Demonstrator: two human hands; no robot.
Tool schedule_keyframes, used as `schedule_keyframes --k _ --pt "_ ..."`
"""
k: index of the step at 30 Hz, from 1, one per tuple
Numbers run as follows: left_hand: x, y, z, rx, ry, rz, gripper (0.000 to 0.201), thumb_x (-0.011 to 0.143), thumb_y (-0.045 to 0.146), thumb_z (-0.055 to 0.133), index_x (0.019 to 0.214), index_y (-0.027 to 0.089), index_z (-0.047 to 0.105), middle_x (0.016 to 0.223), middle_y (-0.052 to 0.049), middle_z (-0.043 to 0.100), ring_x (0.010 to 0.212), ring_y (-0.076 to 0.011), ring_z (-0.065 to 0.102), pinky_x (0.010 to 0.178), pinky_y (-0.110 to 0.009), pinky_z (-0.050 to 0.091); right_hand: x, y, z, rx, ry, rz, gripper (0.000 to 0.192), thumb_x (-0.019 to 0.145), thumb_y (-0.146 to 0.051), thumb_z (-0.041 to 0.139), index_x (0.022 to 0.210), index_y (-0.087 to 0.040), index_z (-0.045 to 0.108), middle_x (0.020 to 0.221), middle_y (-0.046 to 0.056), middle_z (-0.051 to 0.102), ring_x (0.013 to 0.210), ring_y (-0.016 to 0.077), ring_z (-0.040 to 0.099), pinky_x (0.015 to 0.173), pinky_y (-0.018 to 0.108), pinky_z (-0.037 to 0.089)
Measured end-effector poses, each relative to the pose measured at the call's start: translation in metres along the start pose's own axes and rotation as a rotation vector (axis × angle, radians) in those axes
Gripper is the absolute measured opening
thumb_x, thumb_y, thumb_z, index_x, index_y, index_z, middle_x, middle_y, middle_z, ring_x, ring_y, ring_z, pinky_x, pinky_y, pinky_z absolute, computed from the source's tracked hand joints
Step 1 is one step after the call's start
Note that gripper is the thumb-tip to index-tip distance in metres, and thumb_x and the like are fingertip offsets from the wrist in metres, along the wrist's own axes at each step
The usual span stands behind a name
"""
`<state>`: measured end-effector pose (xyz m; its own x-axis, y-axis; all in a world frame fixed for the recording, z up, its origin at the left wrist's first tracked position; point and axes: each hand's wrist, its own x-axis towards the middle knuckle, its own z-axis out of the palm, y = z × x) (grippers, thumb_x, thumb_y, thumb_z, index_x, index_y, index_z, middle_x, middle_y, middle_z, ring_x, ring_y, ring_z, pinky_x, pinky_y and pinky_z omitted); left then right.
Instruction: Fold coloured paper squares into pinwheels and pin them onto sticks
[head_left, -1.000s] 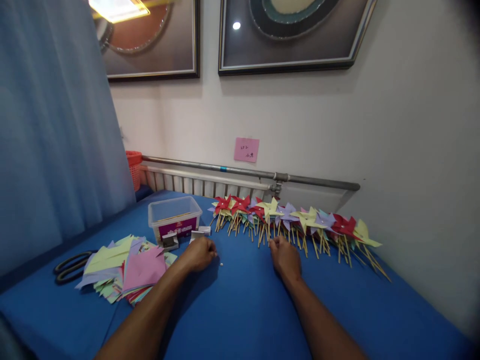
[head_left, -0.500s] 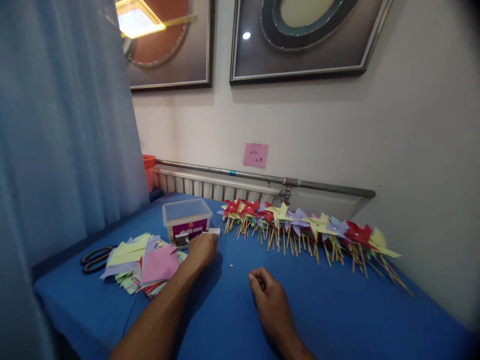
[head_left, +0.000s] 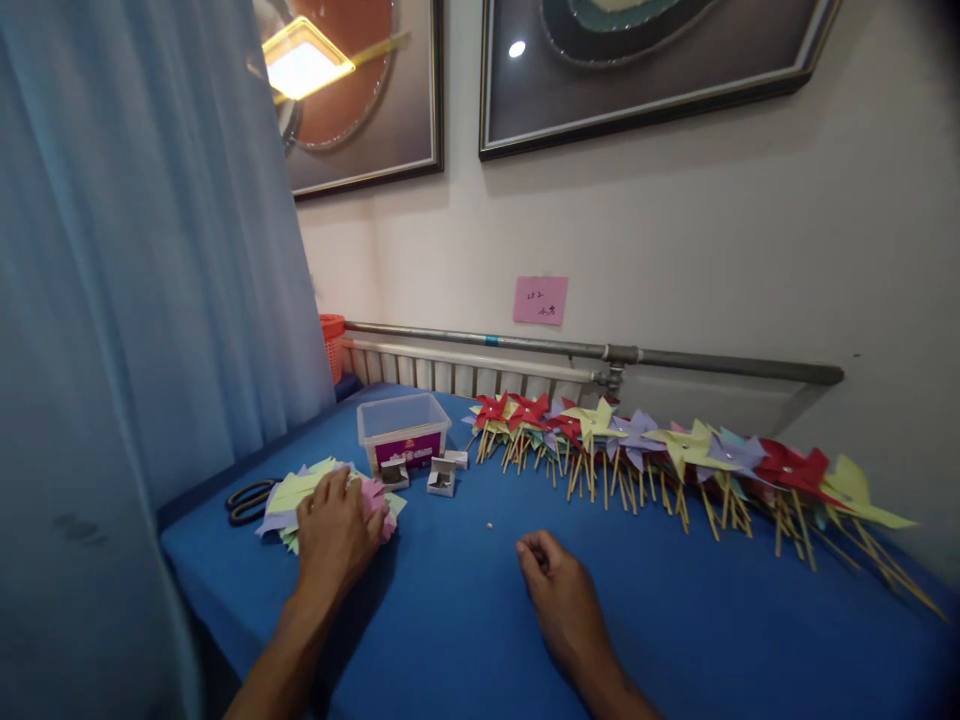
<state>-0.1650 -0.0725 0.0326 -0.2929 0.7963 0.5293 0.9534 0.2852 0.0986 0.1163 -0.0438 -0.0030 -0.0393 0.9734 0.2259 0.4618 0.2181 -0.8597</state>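
Resting on papers (head_left: 292, 492): left hand (head_left: 336, 525), fingers apart, palm down on the pile.
Curled hand: right hand (head_left: 564, 600), fingers drawn together at the table (head_left: 450, 620); contents, if any, cannot be told.
Scissors (head_left: 238, 497): black handles, 9 o'clock of papers.
Tub (head_left: 409, 452): purple label, 1 o'clock of left hand.
Boxes (head_left: 442, 478): three, small, just beside tub.
White bit (head_left: 490, 526): 10 o'clock of right hand.
Pinwheels (head_left: 637, 435): long row, mixed colours, 1 o'clock of right hand.
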Motion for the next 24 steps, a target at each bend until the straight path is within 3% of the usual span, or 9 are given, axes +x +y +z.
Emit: schedule_keyframes --k 3,6,10,13,15,17,19,22,24 --pt "-0.010 -0.019 0.008 0.068 -0.077 0.028 0.038 0.093 0.037 0.056 0.119 0.015 0.073 0.148 -0.018 0.058 0.142 -0.0362 0.044 0.111 -0.053 0.035 0.000 0.000 0.001 -0.008 -0.009 -0.004 0.030 0.090 -0.049 0.047 0.078 -0.025 0.061 0.061 -0.001 0.061 0.055 0.0185 0.053 0.055 0.029 0.036" --pt "-0.016 -0.020 0.016 0.034 -0.068 0.034 0.034 0.096 0.031 0.049 0.114 0.018 0.076 0.141 -0.013 0.065 0.139 -0.0319 0.049 0.110 -0.048 0.036 0.000 0.000 0.001 -0.007 0.006 -0.015 0.030 0.089 -0.048 0.048 0.078 -0.024 0.062 0.062 0.000 0.063 0.056 0.0185 0.054 0.056 0.029 0.037" --pt "-0.016 -0.019 0.014 -0.023 0.076 0.031 0.031 0.096 0.029 0.050 0.107 0.020 0.078 0.136 -0.013 0.068 0.132 -0.0326 0.056 0.108 -0.047 0.039 0.000 0.001 0.000 0.001 -0.005 0.002 0.030 0.089 -0.048 0.048 0.078 -0.024 0.063 0.064 0.001 0.064 0.056 0.0190 0.055 0.057 0.030 0.038" --pt "-0.012 -0.021 0.003 -0.131 0.278 0.043 0.028 0.095 0.031 0.055 0.107 0.019 0.077 0.137 -0.014 0.067 0.128 -0.0340 0.058 0.109 -0.049 0.038 -0.001 0.000 -0.001 0.012 -0.015 0.001 0.031 0.089 -0.049 0.048 0.078 -0.024 0.063 0.063 0.000 0.063 0.056 0.0189 0.055 0.057 0.030 0.037" --pt "-0.004 -0.018 -0.006 -0.293 0.390 0.009 0.026 0.092 0.034 0.059 0.104 0.019 0.077 0.137 -0.014 0.067 0.128 -0.0354 0.057 0.111 -0.051 0.037 -0.001 0.000 -0.001 0.026 -0.017 -0.011 0.031 0.089 -0.049 0.050 0.077 -0.024 0.063 0.062 0.000 0.063 0.056 0.0186 0.055 0.057 0.030 0.037" --pt "0.006 -0.005 -0.014 -0.582 0.382 -0.090 0.026 0.088 0.039 0.064 0.097 0.019 0.077 0.130 -0.014 0.070 0.123 -0.0356 0.060 0.108 -0.051 0.041 0.000 0.000 0.000 0.065 -0.007 -0.015 0.031 0.088 -0.051 0.052 0.076 -0.024 0.064 0.064 0.000 0.064 0.057 0.0189 0.056 0.058 0.030 0.039" --pt "0.017 0.018 -0.016 -1.020 0.153 -0.234 0.030 0.085 0.045 0.066 0.092 0.018 0.076 0.114 -0.013 0.075 0.107 -0.0313 0.067 0.095 -0.045 0.051 0.002 0.000 0.000 0.157 0.024 0.000 0.033 0.085 -0.055 0.058 0.080 -0.024 0.067 0.069 0.002 0.068 0.062 0.0203 0.060 0.062 0.031 0.043" --pt "0.029 0.066 -0.010 -1.650 -0.543 -0.354 0.038 0.078 0.050 0.073 0.091 0.014 0.073 0.088 -0.011 0.075 0.079 -0.0243 0.069 0.072 -0.037 0.055 0.006 -0.001 -0.002 0.440 0.060 0.089 0.047 0.074 -0.066 0.071 0.090 -0.022 0.072 0.083 0.006 0.074 0.077 0.0245 0.067 0.072 0.035 0.050" --pt "0.031 0.101 -0.002 -1.795 -0.881 -0.353 0.038 0.072 0.046 0.082 0.086 0.012 0.072 0.076 -0.008 0.071 0.066 -0.0193 0.065 0.063 -0.031 0.053 0.008 -0.003 -0.007 0.689 0.052 0.164 0.058 0.070 -0.072 0.075 0.097 -0.021 0.074 0.097 0.010 0.077 0.090 0.0273 0.070 0.079 0.037 0.053"
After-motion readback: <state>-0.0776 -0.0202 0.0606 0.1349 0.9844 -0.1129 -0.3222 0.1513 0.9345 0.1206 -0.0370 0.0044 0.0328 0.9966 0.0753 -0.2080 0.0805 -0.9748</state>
